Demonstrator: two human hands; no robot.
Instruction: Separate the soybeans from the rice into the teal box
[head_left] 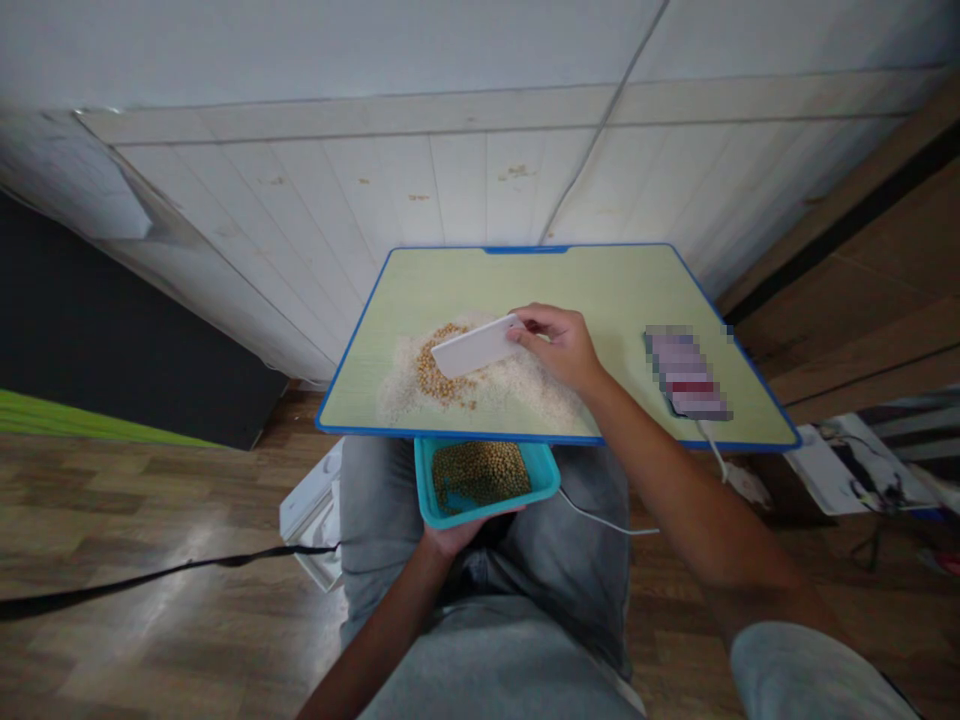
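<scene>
My right hand (559, 345) pinches one end of a white flat rectangular plate (476, 347) with a small hole, tilted over a patch of soybeans (429, 375). Around and beneath the beans, pale rice-like grains (536, 388) are spread on a pale green tabletop (600, 290) with a blue rim. Below the near edge, my left hand (454, 537) supports a turquoise plastic tub (442, 515) from underneath. Soybeans (484, 472) cover most of its bottom. The fingers of my left hand are mostly hidden under the tub.
On the table's right side lies a phone (686, 375), its screen blurred out, with a white cable (712, 450) hanging off the edge. A white box (315, 500) stands on the floor to the left. Behind the table rises a white panelled wall (457, 190).
</scene>
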